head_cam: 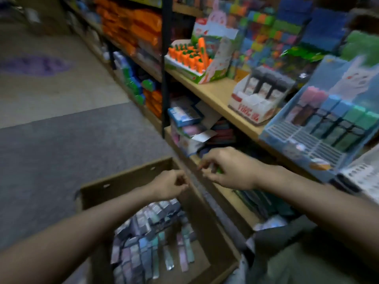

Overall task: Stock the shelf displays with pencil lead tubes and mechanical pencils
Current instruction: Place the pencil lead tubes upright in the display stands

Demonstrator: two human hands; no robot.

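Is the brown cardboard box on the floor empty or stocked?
Stocked: the open brown cardboard box holds many pastel packets piled inside.

Cardboard box (pixel 131 181) on the floor holds a loose heap of pastel lead tubes (pixel 151 238). Up on the shelf, the blue display tray (pixel 297 138) has tubes standing upright along its back rows.
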